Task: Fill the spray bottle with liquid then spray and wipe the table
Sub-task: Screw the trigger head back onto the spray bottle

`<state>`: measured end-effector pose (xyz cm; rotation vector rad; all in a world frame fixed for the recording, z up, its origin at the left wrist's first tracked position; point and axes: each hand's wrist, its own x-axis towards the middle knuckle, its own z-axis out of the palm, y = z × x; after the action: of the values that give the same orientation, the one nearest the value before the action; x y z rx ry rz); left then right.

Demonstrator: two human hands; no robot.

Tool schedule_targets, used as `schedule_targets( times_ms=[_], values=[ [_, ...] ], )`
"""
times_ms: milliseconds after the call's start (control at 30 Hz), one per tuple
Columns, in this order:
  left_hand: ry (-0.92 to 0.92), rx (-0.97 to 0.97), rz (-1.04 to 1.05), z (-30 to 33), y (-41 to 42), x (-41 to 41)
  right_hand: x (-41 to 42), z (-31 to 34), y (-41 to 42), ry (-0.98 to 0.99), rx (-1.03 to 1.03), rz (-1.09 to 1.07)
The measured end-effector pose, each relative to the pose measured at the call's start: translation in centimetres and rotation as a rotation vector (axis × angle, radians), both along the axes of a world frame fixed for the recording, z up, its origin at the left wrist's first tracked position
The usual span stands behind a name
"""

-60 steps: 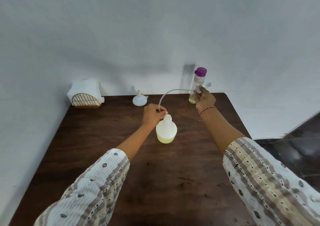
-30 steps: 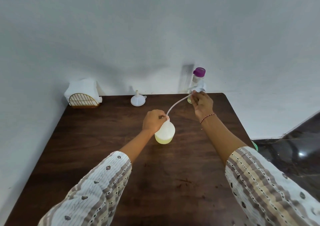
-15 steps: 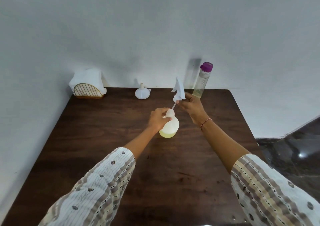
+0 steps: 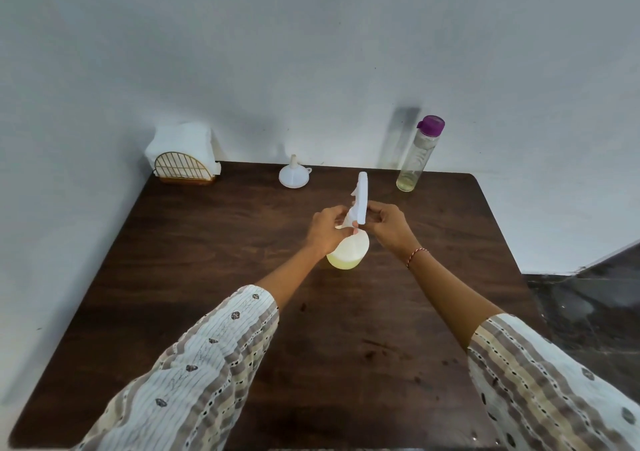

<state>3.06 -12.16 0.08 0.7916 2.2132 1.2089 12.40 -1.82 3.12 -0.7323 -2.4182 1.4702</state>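
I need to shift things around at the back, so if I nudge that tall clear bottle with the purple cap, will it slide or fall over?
The tall bottle is narrow for its height, so a push near the purple cap would probably tip it. Only a little yellowish liquid shows at its bottom, so it is likely light. It looks like clear plastic or glass; I cannot tell which.

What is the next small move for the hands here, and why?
Probably twist the spray head down onto the bottle. The right hand holds the head upright over the neck, the left hand grips the neck, and yellow liquid already sits in the bottle. Whether the head is threaded yet cannot be seen.
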Motion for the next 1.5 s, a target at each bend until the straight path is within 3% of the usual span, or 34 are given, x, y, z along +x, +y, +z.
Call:
schedule_targets(
  times_ms=[300, 433, 567, 767, 933, 1133, 1367, 1500],
  values=[
    [-0.041, 0.010, 0.060, -0.6, 0.2, 0.2, -0.9, -0.3, -0.3, -0.061, 0.226, -0.076],
    [-0.067, 0.023, 0.065, -0.6, 0.4, 0.0, -1.2, -0.8, -1.5, -0.032, 0.273, -0.223],
    [-0.068, 0.053, 0.070, -0.6, 0.2, 0.1, -1.6, -2.1, -2.9, 0.025, 0.130, -0.385],
    [-0.036, 0.068, 0.060, -0.5, 0.0, -0.1, -1.0, -3.4, -4.3, 0.107, -0.056, -0.308],
    [-0.042, 0.077, 0.061, -0.7, -0.1, 0.0, -1.2, -3.1, -3.7, 0.093, -0.033, -0.431],
    [-0.017, 0.051, 0.042, -0.6, 0.0, -0.3, -1.0, -3.4, -3.6, 0.115, -0.112, -0.305],
    [0.000, 0.077, 0.060, -0.5, -0.1, 0.1, -1.7, -2.8, -3.6, 0.049, -0.030, -0.444],
    [0.035, 0.057, 0.066, -0.5, 0.0, 0.2, -1.5, -3.2, -4.2, 0.132, -0.106, -0.419]
  ],
)
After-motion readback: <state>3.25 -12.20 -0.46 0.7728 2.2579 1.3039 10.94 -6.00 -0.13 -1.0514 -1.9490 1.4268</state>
